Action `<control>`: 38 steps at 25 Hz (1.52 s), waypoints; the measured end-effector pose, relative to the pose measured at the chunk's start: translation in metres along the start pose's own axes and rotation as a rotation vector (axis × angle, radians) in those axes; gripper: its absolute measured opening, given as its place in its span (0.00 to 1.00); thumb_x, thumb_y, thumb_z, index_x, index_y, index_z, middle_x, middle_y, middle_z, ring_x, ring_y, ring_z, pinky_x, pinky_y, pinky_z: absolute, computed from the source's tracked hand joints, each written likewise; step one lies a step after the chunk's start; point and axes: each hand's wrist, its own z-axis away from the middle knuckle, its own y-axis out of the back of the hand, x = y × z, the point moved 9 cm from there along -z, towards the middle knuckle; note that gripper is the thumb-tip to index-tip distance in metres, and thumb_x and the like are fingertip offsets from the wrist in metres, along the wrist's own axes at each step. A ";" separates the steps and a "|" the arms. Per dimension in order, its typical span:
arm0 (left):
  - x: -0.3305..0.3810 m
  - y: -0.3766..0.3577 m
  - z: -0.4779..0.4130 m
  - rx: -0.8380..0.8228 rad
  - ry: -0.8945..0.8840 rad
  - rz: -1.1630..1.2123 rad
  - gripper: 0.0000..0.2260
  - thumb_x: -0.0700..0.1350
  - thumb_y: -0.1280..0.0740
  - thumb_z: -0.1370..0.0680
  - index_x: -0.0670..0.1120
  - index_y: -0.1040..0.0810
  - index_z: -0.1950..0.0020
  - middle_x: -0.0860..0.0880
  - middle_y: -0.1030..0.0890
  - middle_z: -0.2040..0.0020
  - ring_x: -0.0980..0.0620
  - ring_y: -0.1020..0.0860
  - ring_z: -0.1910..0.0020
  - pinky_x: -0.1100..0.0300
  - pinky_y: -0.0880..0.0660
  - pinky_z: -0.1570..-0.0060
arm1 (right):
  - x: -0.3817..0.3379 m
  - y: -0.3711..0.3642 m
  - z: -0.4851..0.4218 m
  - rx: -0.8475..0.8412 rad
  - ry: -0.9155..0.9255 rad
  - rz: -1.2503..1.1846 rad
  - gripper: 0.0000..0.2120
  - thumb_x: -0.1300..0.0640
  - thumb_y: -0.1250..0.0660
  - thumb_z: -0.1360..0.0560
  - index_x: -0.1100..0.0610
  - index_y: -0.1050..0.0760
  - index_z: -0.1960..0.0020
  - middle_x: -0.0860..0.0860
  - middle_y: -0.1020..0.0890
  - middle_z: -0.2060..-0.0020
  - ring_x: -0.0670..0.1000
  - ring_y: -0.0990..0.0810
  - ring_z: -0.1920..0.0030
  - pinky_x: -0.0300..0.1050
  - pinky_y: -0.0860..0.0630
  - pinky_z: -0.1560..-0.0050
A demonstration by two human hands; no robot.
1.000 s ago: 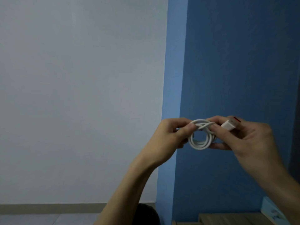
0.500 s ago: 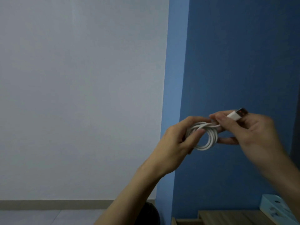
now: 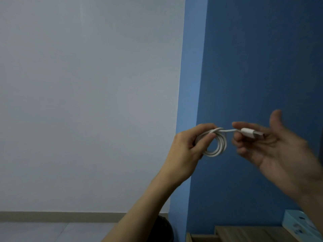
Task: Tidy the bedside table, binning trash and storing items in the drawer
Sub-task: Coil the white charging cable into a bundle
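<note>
left hand (image 3: 188,147) gripped cable coil (image 3: 216,147), bunching loops, likely for the drawer | right hand (image 3: 279,149) just right of coil, at plug (image 3: 248,133) | its grip blurred, couldn't tell

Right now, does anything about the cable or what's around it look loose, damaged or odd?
Only the loose end: the left hand grips the coiled white USB cable, but its plug sticks out sideways, untucked, lying across the fingers of the open right hand. Motion blur hides detail; no damage shows.
</note>
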 end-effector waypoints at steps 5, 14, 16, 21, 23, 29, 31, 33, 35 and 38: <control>0.001 -0.001 0.000 0.051 -0.023 -0.061 0.10 0.47 0.38 0.22 0.47 0.20 0.46 0.54 0.24 0.66 0.58 0.30 0.69 0.61 0.31 0.66 | -0.015 -0.016 0.005 -0.012 0.319 0.379 0.17 0.42 0.23 0.46 0.49 0.16 0.60 0.48 0.16 0.69 0.43 0.20 0.67 0.32 0.24 0.63; 0.009 -0.004 -0.001 0.068 -0.036 -0.048 0.09 0.48 0.40 0.22 0.49 0.21 0.47 0.50 0.24 0.65 0.49 0.30 0.67 0.53 0.29 0.66 | -0.015 0.000 0.014 0.361 0.545 0.369 0.14 0.50 0.26 0.43 0.50 0.27 0.62 0.44 0.19 0.68 0.43 0.20 0.64 0.31 0.24 0.62; 0.009 -0.006 -0.001 0.052 -0.040 -0.061 0.10 0.47 0.40 0.22 0.48 0.21 0.47 0.51 0.23 0.63 0.55 0.28 0.67 0.58 0.31 0.65 | -0.014 0.001 0.014 0.416 0.549 0.355 0.13 0.52 0.27 0.42 0.51 0.28 0.62 0.43 0.19 0.69 0.42 0.21 0.66 0.31 0.25 0.63; 0.007 -0.004 0.000 0.054 -0.035 -0.044 0.09 0.46 0.40 0.21 0.49 0.21 0.47 0.61 0.23 0.65 0.62 0.28 0.66 0.68 0.31 0.64 | -0.013 -0.001 0.015 0.426 0.575 0.425 0.17 0.49 0.26 0.43 0.47 0.30 0.60 0.45 0.19 0.66 0.45 0.21 0.64 0.34 0.23 0.59; 0.008 -0.003 0.001 0.054 -0.047 -0.066 0.10 0.45 0.41 0.20 0.48 0.21 0.46 0.63 0.23 0.64 0.64 0.27 0.65 0.70 0.32 0.63 | -0.015 -0.005 0.015 0.410 0.606 0.578 0.18 0.49 0.25 0.41 0.45 0.31 0.56 0.46 0.20 0.62 0.47 0.22 0.63 0.36 0.23 0.56; 0.008 0.000 0.005 0.052 -0.059 -0.117 0.09 0.46 0.41 0.20 0.49 0.22 0.47 0.62 0.24 0.64 0.63 0.27 0.65 0.70 0.32 0.63 | -0.005 -0.016 -0.006 0.139 0.464 0.755 0.12 0.44 0.28 0.36 0.45 0.24 0.55 0.45 0.19 0.55 0.46 0.18 0.52 0.32 0.23 0.55; 0.012 0.001 0.005 0.054 -0.075 -0.126 0.09 0.45 0.42 0.20 0.48 0.22 0.47 0.61 0.24 0.65 0.61 0.28 0.66 0.70 0.32 0.63 | 0.000 -0.018 -0.009 0.088 0.418 0.731 0.10 0.45 0.27 0.37 0.46 0.22 0.58 0.46 0.19 0.56 0.45 0.18 0.53 0.32 0.23 0.56; 0.016 -0.001 0.004 0.033 -0.088 -0.141 0.09 0.44 0.42 0.20 0.47 0.22 0.46 0.58 0.24 0.63 0.61 0.28 0.66 0.71 0.33 0.63 | 0.002 -0.018 -0.009 0.090 0.400 0.662 0.09 0.48 0.27 0.37 0.50 0.21 0.60 0.48 0.16 0.60 0.45 0.17 0.58 0.32 0.23 0.59; 0.019 -0.003 0.003 0.014 -0.096 -0.167 0.09 0.44 0.41 0.20 0.47 0.22 0.45 0.57 0.24 0.62 0.63 0.28 0.66 0.71 0.33 0.63 | 0.001 -0.018 -0.006 0.105 0.398 0.591 0.07 0.52 0.28 0.38 0.53 0.21 0.63 0.48 0.16 0.64 0.44 0.17 0.61 0.32 0.23 0.61; 0.019 -0.004 0.004 -0.008 -0.094 -0.229 0.09 0.46 0.41 0.20 0.49 0.23 0.45 0.58 0.25 0.63 0.61 0.29 0.66 0.67 0.32 0.62 | 0.002 -0.018 -0.006 0.144 0.390 0.600 0.07 0.59 0.27 0.33 0.54 0.25 0.64 0.46 0.18 0.69 0.43 0.20 0.67 0.31 0.25 0.66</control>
